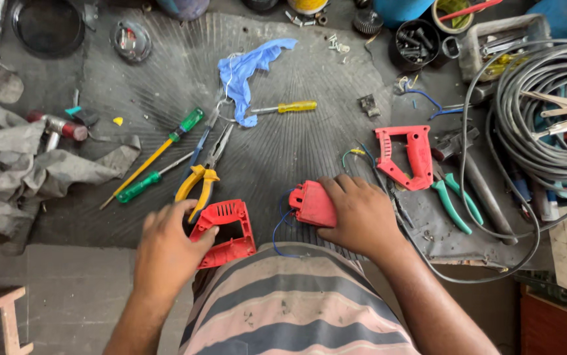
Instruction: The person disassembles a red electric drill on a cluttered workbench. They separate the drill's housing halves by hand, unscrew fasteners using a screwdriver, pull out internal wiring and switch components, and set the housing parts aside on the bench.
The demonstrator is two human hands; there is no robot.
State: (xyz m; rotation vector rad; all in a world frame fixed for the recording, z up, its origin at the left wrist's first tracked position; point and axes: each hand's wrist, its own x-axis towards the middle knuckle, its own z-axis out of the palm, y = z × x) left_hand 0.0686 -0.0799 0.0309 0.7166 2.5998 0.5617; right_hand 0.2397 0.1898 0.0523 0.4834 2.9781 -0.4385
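Head view: the left hand (165, 250) curls its fingers over the edge of a red casing (225, 231) lying on the dark mat (165, 72); the right hand (362, 213) lies closed over a second red housing (311, 204), blue wire (278, 231) trailing from it; yellow-handled pliers (201, 177) lie just beside the left hand; a red handle shell (405, 156) lies right of the right hand, green pliers (454, 200) beside it.
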